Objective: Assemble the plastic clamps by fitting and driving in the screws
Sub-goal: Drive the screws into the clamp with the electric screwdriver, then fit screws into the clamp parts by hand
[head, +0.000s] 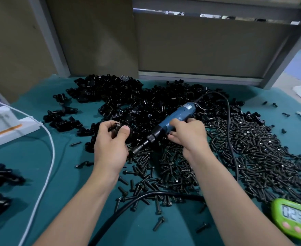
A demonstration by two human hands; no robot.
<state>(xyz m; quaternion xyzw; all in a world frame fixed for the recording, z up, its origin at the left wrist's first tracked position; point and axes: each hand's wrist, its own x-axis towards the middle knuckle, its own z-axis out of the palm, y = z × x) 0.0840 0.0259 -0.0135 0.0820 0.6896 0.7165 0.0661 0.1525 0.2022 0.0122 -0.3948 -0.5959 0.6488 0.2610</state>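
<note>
My left hand (110, 139) grips a black plastic clamp (117, 127) between thumb and fingers, just in front of a big heap of black clamps (128, 98). My right hand (187, 134) holds a blue electric screwdriver (174, 118) by its body. The tool's black nose and bit (142, 146) slant down-left and end close under my left hand. A wide spread of black screws (235, 153) covers the green table to the right and below the tool.
The screwdriver's black cable (229, 121) loops right and back along the front. A white cable (46, 167) and white power strip (9, 128) lie left. Assembled clamps (2, 176) sit at the far left. A green timer (295, 217) stands at the front right.
</note>
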